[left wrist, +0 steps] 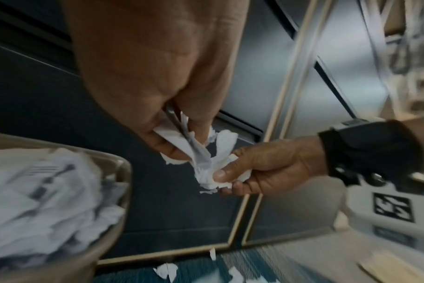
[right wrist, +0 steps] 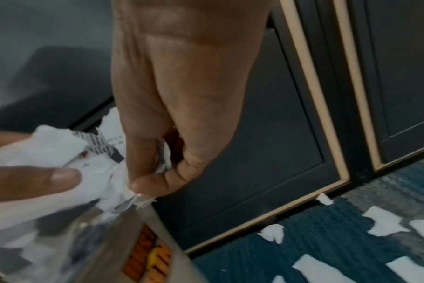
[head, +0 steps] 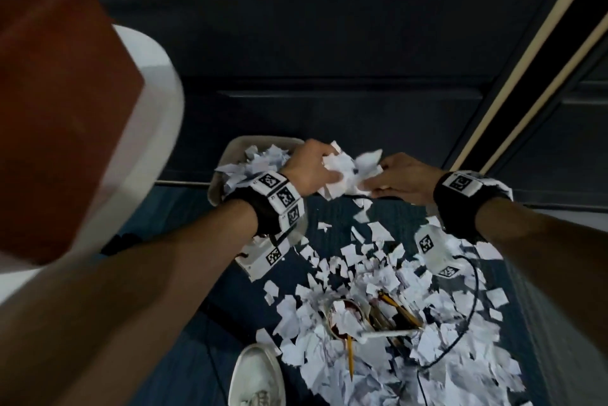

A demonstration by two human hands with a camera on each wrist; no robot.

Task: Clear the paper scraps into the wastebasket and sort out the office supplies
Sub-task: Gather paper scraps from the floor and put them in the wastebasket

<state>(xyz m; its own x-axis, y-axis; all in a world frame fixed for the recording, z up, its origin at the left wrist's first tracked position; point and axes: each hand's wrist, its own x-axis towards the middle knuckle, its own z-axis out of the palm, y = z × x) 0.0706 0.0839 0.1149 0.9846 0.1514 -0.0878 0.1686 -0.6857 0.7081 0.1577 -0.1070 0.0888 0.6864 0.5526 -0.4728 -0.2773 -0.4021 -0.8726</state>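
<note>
Both hands hold one crumpled wad of white paper scraps just right of the beige wastebasket, which is heaped with scraps. My left hand grips the wad's left side and my right hand pinches its right side. The left wrist view shows the left hand and right hand on the wad beside the basket rim. In the right wrist view the right hand pinches the paper. Many loose scraps cover the blue carpet.
Yellow pencils and a round cup-like thing lie half buried in the scrap pile. A white shoe stands at the bottom edge. A black cable crosses the scraps. Dark cabinet doors close off the far side.
</note>
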